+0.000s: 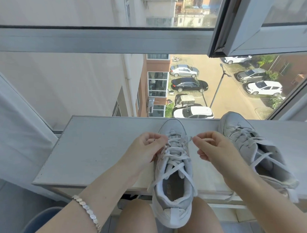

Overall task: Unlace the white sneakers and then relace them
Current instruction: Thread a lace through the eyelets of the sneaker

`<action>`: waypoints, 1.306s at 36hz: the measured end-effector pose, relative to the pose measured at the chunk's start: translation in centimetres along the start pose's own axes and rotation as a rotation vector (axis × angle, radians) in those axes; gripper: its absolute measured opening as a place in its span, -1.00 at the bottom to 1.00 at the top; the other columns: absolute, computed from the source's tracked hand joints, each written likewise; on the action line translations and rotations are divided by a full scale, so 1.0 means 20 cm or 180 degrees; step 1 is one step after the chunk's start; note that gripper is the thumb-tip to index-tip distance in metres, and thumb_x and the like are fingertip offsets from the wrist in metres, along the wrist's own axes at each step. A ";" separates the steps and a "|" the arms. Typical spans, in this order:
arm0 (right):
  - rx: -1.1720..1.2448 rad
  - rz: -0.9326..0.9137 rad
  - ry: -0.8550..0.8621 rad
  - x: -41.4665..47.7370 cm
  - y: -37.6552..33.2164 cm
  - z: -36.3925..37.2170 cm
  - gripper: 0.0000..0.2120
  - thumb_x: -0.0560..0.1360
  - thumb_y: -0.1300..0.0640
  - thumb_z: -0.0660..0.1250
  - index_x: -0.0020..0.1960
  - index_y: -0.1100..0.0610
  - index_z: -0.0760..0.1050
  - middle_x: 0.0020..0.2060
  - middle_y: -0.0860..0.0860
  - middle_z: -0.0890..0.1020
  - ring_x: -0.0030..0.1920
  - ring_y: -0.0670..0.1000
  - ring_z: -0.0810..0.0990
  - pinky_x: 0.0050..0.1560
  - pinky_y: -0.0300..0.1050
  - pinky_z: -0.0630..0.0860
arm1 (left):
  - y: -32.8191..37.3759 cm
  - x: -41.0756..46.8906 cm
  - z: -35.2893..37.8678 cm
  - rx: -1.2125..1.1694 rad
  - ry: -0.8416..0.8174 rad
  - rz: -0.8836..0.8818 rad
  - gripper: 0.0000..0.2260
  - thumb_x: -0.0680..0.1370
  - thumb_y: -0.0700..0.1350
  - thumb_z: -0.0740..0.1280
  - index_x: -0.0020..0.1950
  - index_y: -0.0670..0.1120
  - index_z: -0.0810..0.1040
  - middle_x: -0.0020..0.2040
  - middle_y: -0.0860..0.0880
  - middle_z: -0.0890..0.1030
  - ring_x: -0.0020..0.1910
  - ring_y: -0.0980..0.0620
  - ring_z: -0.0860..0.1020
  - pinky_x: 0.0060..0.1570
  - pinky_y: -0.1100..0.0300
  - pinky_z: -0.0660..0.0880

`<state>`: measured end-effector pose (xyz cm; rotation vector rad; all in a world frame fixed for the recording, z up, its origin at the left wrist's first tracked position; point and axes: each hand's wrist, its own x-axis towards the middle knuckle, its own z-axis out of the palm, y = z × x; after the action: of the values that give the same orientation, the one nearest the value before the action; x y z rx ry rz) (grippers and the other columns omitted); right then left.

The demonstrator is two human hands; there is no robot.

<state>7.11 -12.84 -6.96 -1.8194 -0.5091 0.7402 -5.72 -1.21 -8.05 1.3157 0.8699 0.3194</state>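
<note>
White, with grey panels, the near sneaker [174, 195] stands upright on the pale desk [96, 149]. Its toe points at the window [99, 39] and its heel hangs over the desk's near edge, between the person's bare knees. Its lace [175, 157] is threaded in loose crossings up the tongue, and the ends trail over the collar.

The left hand [144, 151] sits against the left flank of this sneaker. Its fingers are curled in, and thumb and forefinger pinch the lace by the front eyelets. The right hand [216, 150] hovers just off the sneaker's right side, also curled, its thumb and forefinger nipping a short strand of the same lace pulled out sideways from the toe end. A silver bracelet [86, 210] circles the left wrist, this side of the sneaker's heel.

To the right of the near sneaker, and not touching it, the second sneaker [249, 142] leans over on its side with its toe towards the glass. Its own laces are slack and spill off the desk edge. Beyond the near sneaker's toe, through the pane, parked cars [189, 85] line a yard far below.
</note>
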 end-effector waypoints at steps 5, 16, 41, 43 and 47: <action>-0.1343 -0.0996 -0.0474 -0.06 -0.10 -0.01 -0.89 0.40 0.03 0.42 -0.29 -0.02 0.56 -0.48 -0.12 0.42 -0.49 -0.17 0.33 -0.44 -0.37 0.30 | -0.02 -0.05 -0.01 0.0505 0.0229 0.0385 -0.79 0.40 -0.06 0.48 -0.04 -0.01 0.52 -0.13 0.00 0.58 -0.16 0.11 0.53 -0.17 0.26 0.42; -0.2802 -0.1024 -0.0735 -0.02 -0.19 0.08 -0.97 0.42 0.04 0.36 -0.18 -0.04 0.52 -0.29 -0.17 0.52 -0.29 -0.20 0.44 -0.31 -0.32 0.40 | -0.05 -0.09 0.08 0.0969 0.0602 0.0775 -0.81 0.40 -0.05 0.44 -0.12 0.06 0.44 -0.16 0.06 0.51 -0.25 0.17 0.47 -0.35 0.47 0.40; -0.1749 -0.1574 -0.0948 -0.05 0.00 0.05 -0.72 0.61 0.17 0.09 -0.28 0.09 0.34 -0.25 -0.07 0.36 -0.20 -0.20 0.36 -0.14 -0.43 0.27 | -0.10 -0.12 0.15 0.1075 0.1101 0.1151 -0.93 0.38 -0.05 0.31 -0.22 0.04 0.43 -0.17 0.04 0.51 -0.27 0.15 0.45 -0.30 0.40 0.38; -0.1546 -0.1265 -0.1075 -0.03 -0.01 0.05 -0.67 0.61 0.14 0.08 -0.31 0.22 0.32 -0.27 -0.02 0.35 -0.27 -0.17 0.34 -0.21 -0.38 0.25 | -0.10 -0.11 0.16 0.1092 0.1093 0.1143 -0.93 0.38 -0.03 0.32 -0.22 0.05 0.43 -0.17 0.04 0.51 -0.26 0.15 0.46 -0.29 0.38 0.39; -0.0566 -0.0704 -0.1123 0.00 0.01 0.05 -0.60 0.54 -0.03 0.18 -0.31 0.23 0.46 -0.28 -0.07 0.43 -0.27 -0.17 0.43 -0.05 -0.22 0.31 | -0.10 -0.12 0.18 0.1035 0.1137 0.1072 -0.90 0.37 0.00 0.31 -0.20 0.03 0.44 -0.16 0.04 0.51 -0.24 0.12 0.47 -0.25 0.27 0.43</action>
<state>6.47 -12.19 -7.45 -1.7629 -1.0182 0.8885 -5.34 -5.83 -8.92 1.7455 1.0258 0.7163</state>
